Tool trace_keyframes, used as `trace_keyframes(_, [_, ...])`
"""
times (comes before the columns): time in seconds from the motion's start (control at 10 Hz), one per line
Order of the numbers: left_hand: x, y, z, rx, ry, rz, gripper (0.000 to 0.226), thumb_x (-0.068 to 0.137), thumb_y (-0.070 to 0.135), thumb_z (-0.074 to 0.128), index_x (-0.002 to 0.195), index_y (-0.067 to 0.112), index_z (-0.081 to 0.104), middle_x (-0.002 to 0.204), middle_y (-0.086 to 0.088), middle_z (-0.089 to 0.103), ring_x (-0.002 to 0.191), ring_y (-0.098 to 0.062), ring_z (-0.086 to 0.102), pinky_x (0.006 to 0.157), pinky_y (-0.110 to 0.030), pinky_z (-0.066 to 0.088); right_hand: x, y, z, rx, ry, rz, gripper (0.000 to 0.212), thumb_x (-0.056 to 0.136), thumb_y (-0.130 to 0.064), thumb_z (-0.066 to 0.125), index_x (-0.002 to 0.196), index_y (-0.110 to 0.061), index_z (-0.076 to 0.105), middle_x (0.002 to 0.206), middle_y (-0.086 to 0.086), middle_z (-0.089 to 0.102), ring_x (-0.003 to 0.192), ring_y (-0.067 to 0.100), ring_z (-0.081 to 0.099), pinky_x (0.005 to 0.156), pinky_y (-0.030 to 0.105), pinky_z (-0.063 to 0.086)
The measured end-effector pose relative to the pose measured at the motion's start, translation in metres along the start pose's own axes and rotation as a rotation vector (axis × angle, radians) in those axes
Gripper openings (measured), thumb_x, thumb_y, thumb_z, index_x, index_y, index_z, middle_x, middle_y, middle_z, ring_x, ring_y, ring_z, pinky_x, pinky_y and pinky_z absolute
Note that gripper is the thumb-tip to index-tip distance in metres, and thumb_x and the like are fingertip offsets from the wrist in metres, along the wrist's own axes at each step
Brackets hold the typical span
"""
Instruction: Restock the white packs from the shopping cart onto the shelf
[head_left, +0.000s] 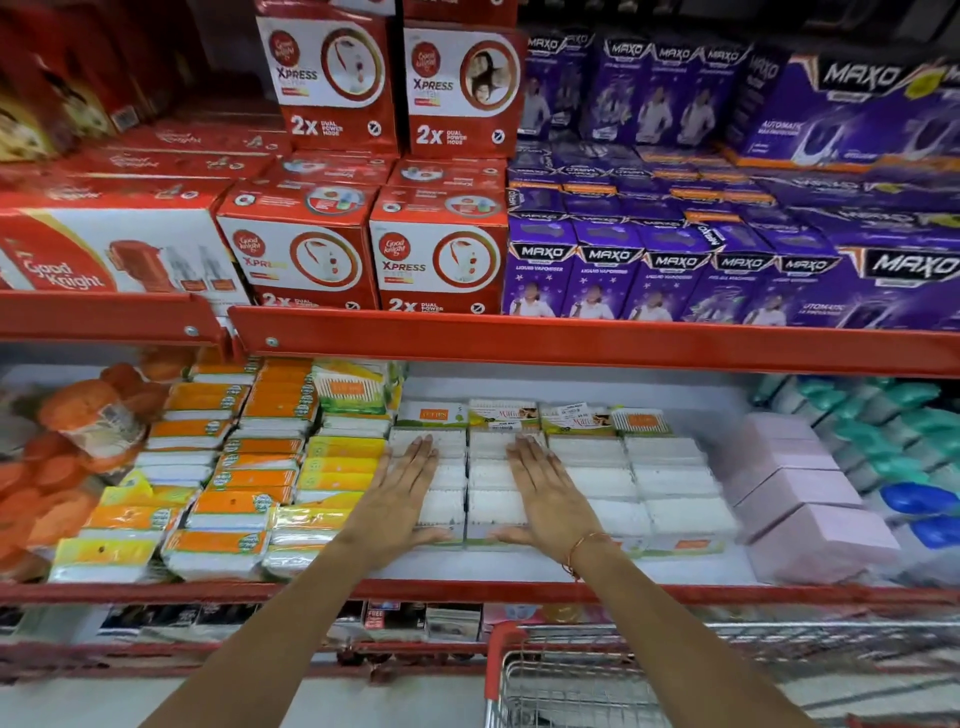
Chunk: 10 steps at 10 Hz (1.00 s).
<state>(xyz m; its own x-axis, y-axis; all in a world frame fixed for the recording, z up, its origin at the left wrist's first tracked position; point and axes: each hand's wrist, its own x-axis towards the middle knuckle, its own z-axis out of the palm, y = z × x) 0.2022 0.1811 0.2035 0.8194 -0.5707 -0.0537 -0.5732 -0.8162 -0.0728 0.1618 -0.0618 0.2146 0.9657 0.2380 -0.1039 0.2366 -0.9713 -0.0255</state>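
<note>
Several white packs (639, 486) lie in neat rows on the middle shelf (519, 590), which has a red front rail. My left hand (402, 491) lies flat, fingers spread, on the leftmost row of white packs. My right hand (550, 493) lies flat on the second row, thumb at the packs' front edge; a thin bracelet circles its wrist. Neither hand grips a pack. The shopping cart (597, 680), wire mesh with a red handle corner, stands at the lower right; its inside is mostly out of view.
Orange and yellow packs (234, 483) fill the shelf left of the white rows. Pink boxes (800, 514) and teal and blue packs (893, 441) sit to the right. Red boxes (311, 249) and purple boxes (675, 270) fill the shelf above.
</note>
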Motion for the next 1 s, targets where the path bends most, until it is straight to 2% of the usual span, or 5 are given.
trace_keyframes(0.2, [-0.001,0.028,-0.021,0.024,0.061,-0.009,0.120,0.070,0.090,0.024,0.147,-0.002,0.014,0.157,-0.020,0.015,0.146,-0.031,0.009,0.114,-0.053,0.000,-0.017,0.015,-0.014,0.086,0.076,-0.012,0.124,0.061,-0.091,0.012,0.147,-0.006,-0.013,0.154,0.009,-0.021,0.143,0.024,-0.018,0.120,0.044,-0.003])
trace_keyframes(0.5, [0.062,0.162,-0.036,-0.092,0.097,0.097,0.118,0.070,0.088,0.019,0.148,0.004,-0.008,0.158,-0.009,-0.014,0.146,-0.024,-0.015,0.118,-0.049,-0.009,-0.089,0.157,-0.016,0.041,0.028,0.019,0.117,0.063,-0.093,0.016,0.144,-0.016,-0.017,0.155,0.004,-0.018,0.145,0.021,-0.015,0.116,0.039,-0.008])
trace_keyframes(0.8, [0.075,0.181,-0.033,-0.020,-0.076,0.075,0.100,0.083,0.074,0.000,0.141,0.000,0.034,0.151,-0.017,0.035,0.140,-0.029,0.031,0.109,-0.045,0.015,-0.085,0.176,0.006,0.008,0.052,-0.011,0.113,0.070,-0.089,0.014,0.149,-0.010,0.000,0.158,0.009,-0.002,0.146,0.023,-0.005,0.116,0.037,-0.004])
trace_keyframes(0.9, [0.074,0.182,-0.032,0.011,-0.081,0.052,0.101,0.083,0.074,-0.003,0.141,-0.001,0.033,0.151,-0.018,0.034,0.140,-0.030,0.031,0.110,-0.046,0.015,-0.085,0.177,0.004,0.011,0.067,-0.014,0.113,0.071,-0.089,0.014,0.149,-0.007,0.007,0.158,0.010,0.006,0.146,0.024,0.001,0.113,0.035,-0.007])
trace_keyframes(1.0, [0.072,0.186,-0.036,0.002,-0.027,0.057,0.108,0.075,0.077,-0.009,0.147,0.000,0.012,0.157,-0.017,0.010,0.146,-0.029,0.009,0.121,-0.051,0.002,-0.090,0.170,-0.001,-0.001,0.077,0.007,0.112,0.072,-0.087,0.014,0.147,-0.005,0.011,0.157,0.013,0.013,0.145,0.026,0.009,0.117,0.040,0.000])
